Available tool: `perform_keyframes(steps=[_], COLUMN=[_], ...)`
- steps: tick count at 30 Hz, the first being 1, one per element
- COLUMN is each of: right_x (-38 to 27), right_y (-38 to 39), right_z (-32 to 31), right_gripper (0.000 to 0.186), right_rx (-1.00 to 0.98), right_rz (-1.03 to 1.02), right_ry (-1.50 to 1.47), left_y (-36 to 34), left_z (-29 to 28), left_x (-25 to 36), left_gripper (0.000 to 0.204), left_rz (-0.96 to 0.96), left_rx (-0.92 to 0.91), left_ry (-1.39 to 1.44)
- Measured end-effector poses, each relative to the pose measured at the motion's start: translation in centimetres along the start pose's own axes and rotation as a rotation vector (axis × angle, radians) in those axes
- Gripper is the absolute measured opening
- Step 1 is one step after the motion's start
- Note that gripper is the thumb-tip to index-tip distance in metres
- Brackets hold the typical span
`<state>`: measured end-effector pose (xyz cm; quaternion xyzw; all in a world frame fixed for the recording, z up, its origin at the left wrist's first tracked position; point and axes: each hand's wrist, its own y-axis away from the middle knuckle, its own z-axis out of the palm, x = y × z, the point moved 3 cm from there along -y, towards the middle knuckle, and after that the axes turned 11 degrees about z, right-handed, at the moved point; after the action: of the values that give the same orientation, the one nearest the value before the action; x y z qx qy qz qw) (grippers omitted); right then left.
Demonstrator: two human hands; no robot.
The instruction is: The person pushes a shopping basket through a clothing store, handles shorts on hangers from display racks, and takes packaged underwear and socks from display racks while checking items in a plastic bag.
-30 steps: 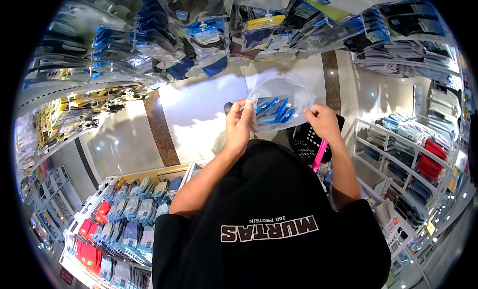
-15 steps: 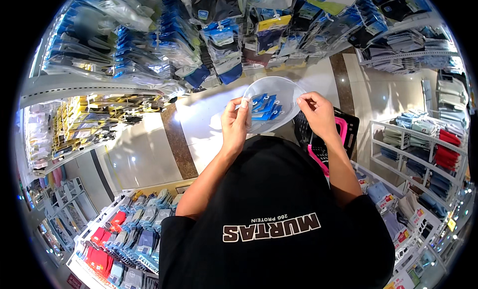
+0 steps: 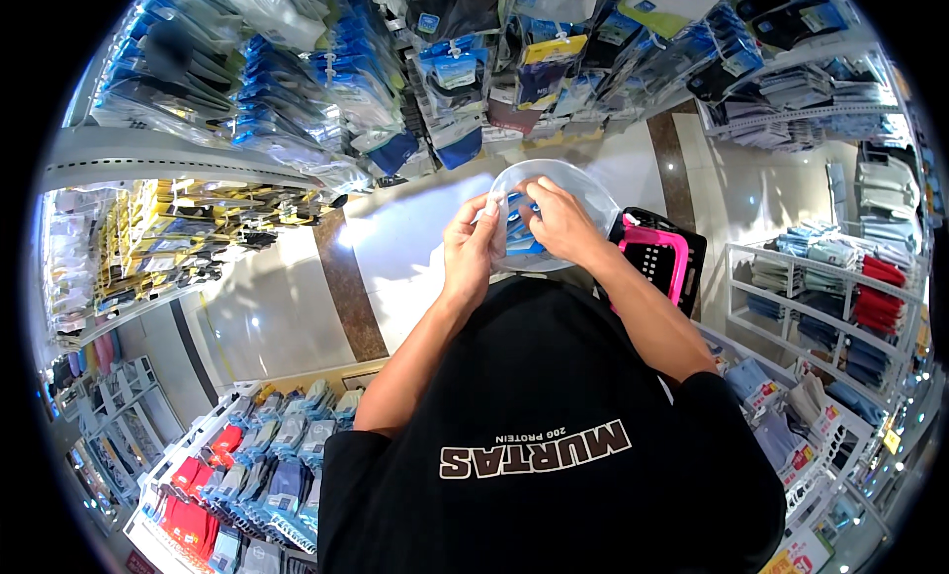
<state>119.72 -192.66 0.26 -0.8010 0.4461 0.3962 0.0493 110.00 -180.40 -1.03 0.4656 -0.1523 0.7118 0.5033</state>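
A clear plastic bowl (image 3: 590,191), tilted toward me, is held in front of my chest. My left hand (image 3: 470,243) grips its left rim, thumb on top and fingers behind. Several small blue cards or tags (image 3: 521,240) lie inside, partly covered by my right hand. That hand (image 3: 561,221) reaches over the bowl from the right with bent fingers. Its thumb and forefinger look apart above the blue pieces, close to my left thumb. Whether a fingertip touches a piece is too small to make out.
A black basket with a pink handle (image 3: 682,267) stands just right of the bowl. Packaged socks hang on a rack (image 3: 455,75) ahead, with yellow-labelled packs (image 3: 188,233) at left. A sock display (image 3: 267,455) is at lower left, and white shelves (image 3: 791,292) hold folded clothes at right.
My right hand has let go of the bowl's right rim and moved left over its opening. The left hand keeps its grip. More of the pink-handled basket shows.
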Motion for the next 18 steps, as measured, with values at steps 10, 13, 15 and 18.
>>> perform_keyframes(steps=[10, 13, 15, 18], right_x=[0.4, 1.4, 3.4, 4.9], right_y=[1.7, 2.1, 2.0, 1.8], right_z=[-2.4, -3.2, -2.6, -2.7], right_gripper=[0.026, 0.027, 0.029, 0.039], right_rx=[0.062, 0.014, 0.039, 0.057], right_rz=[0.154, 0.207, 0.216, 0.396], right_ry=[-0.432, -0.475, -0.481, -0.622], left_y=[-0.5, -0.5, 0.1, 0.0], left_z=[0.6, 1.7, 2.1, 2.3], left_x=[-0.9, -1.9, -3.1, -3.9], left_gripper=[0.022, 0.021, 0.02, 0.02], left_rz=[0.043, 0.078, 0.107, 0.124], left_rx=[0.0, -0.002, -0.025, -0.095], left_ry=[-0.056, -0.097, -0.141, -0.168])
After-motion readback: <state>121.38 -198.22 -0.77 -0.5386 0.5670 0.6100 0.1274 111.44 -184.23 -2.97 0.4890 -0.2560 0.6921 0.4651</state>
